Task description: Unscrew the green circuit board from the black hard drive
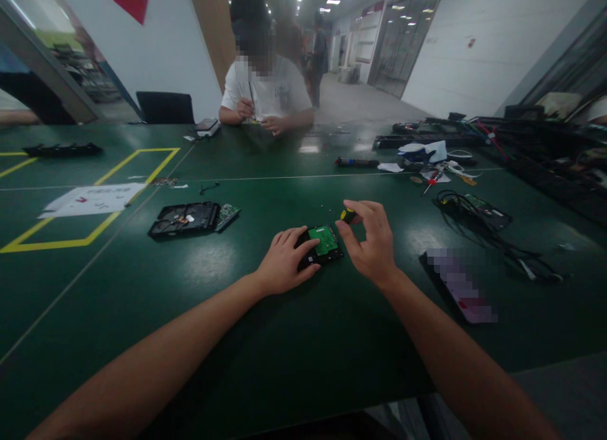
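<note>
A hard drive (312, 258) with a green circuit board (325, 239) facing up lies on the table in front of me. My left hand (287, 260) rests over its left side, fingers across the top and thumb along the near edge, holding it against the table. Just right of the drive, my right hand (372, 241) is raised and pinches a short yellow-and-black screwdriver (348, 215) between thumb and fingers. Its shaft cannot be made out. A few tiny screws (326, 207) lie beyond the drive.
On the left are another drive (184, 219), a loose circuit board (227, 217) and papers (92, 198). A phone (458, 287), coiled black cables (478, 228) and a dark cylindrical tool (356, 163) lie to the right. Across the green table (303, 351) sits a person (268, 92).
</note>
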A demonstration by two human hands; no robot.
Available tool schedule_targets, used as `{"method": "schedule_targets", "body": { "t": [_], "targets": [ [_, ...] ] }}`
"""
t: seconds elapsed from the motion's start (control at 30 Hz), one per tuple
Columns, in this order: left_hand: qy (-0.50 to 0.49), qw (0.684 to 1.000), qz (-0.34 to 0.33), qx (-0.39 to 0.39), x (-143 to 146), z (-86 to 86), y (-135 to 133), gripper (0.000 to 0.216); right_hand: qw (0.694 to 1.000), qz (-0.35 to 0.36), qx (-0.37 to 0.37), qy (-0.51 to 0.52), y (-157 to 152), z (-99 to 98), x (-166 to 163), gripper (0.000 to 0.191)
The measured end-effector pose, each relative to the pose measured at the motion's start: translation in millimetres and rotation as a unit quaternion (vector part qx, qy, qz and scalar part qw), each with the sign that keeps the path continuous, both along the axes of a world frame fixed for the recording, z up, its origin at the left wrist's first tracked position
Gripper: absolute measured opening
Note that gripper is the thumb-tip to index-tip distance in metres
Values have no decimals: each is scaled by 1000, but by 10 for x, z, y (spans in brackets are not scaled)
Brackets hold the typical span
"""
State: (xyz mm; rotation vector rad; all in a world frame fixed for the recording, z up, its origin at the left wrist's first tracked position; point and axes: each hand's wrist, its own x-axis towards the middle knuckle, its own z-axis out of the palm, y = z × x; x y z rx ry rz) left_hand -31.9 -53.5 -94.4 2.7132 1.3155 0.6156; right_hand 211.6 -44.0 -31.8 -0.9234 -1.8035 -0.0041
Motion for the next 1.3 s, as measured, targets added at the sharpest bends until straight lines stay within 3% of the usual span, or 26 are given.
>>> {"method": "schedule_targets", "body": {
  "t": [0.1, 0.27, 0.47, 0.67, 1.1, 1.3],
  "targets": [
    [0, 1000, 2, 2, 1, -1, -3, 59, 1000, 0, 10, 5, 0, 3, 1, 39],
    [-4, 1000, 2, 0, 7, 10, -4, 60, 999, 26, -30, 5, 15, -35, 13, 52],
    [-7, 1000, 1, -2, 5, 5, 0, 60, 1000, -4, -3, -19, 11, -15, 13, 50],
    [-12, 1000, 0, -5, 2, -7, 9, 61, 999, 22, -48, -13, 28, -62, 28, 57],
    [-9, 1000, 2, 1, 2, -14, 6, 60, 1000, -14, -1, 3, -4, 10, -9, 44],
    [-9, 1000, 1, -1, 0, -21, 7, 61, 999, 18, -47, 12, 40, -98, 23, 54]
  ]
}}
